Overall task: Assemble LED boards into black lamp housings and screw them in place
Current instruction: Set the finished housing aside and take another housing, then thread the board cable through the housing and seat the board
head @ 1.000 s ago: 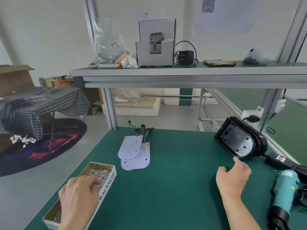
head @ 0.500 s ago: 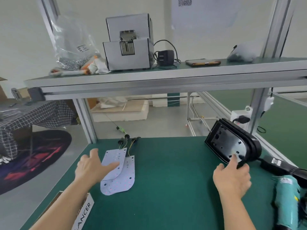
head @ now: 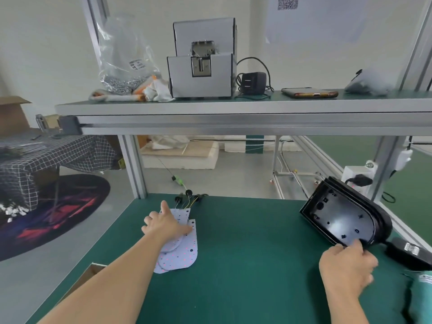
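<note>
A small stack of white LED boards (head: pixel 184 251) with black-tipped wires lies on the green mat left of centre. My left hand (head: pixel 163 224) lies on the top board, thumb raised and fingers spread over its upper end. A black lamp housing (head: pixel 339 218) stands tilted at the right, its hollow side facing me. My right hand (head: pixel 346 265) grips the housing's lower rim, fingers curled over the edge.
A cardboard screw box corner (head: pixel 93 268) shows at the lower left. A teal electric screwdriver (head: pixel 420 298) and a black power adapter (head: pixel 409 251) lie at the right edge. The shelf (head: pixel 233 113) above carries a grey screw feeder (head: pixel 202 64), a bag of screws and a phone.
My left hand left the screw box and came down on the LED boards. My right hand reached the housing and took hold of its lower rim.
</note>
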### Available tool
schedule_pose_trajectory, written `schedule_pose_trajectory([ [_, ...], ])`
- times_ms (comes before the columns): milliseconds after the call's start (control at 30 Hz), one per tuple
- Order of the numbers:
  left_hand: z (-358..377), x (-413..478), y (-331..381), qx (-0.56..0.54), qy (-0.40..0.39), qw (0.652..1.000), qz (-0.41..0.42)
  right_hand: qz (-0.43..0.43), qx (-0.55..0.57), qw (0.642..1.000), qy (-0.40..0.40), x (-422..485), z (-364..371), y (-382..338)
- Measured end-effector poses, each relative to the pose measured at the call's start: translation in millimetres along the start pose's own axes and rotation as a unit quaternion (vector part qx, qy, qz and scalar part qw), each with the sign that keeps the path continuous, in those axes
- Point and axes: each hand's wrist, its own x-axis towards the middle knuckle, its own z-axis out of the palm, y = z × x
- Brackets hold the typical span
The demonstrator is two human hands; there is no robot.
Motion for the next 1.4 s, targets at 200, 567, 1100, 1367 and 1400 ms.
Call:
schedule_pose_trajectory([
  [200,0,-2,-2,-0.092,0.046,0.995,0.009,0.016,0.103,0.994,0.016,-8,-13,-9],
  [567,-17,-70,-17,-0.296,0.164,0.917,0.211,0.003,0.216,0.976,-0.015,-43,-68,-35],
  [1100,-74,-254,-13,-0.407,0.166,0.817,0.373,-0.040,0.185,0.976,-0.107,-85,-54,18],
  [1367,-120,-320,-13,-0.387,0.195,0.783,0.446,-0.113,0.163,0.962,-0.187,-122,-67,33],
  [1400,-125,-324,-11,-0.380,0.200,0.783,0.451,-0.121,0.155,0.959,-0.202,-124,-68,35],
])
